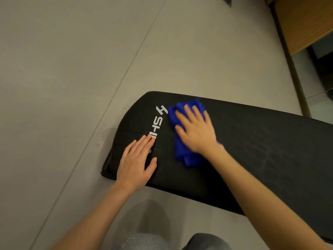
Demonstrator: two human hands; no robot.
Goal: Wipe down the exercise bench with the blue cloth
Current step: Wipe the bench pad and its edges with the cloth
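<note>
Wiping was underway: right hand (197,131), fingers flat, pressed the crumpled blue cloth (182,141) on the long black padded bench (252,150). Left hand (136,162) (flat too) steadied it. Next, probably rub along the rest.

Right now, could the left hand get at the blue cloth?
Probably yes: the left hand lies flat on the bench beside the blue cloth, only bare pad between them. The right hand presses on most of it, so only the edges are free.
</note>
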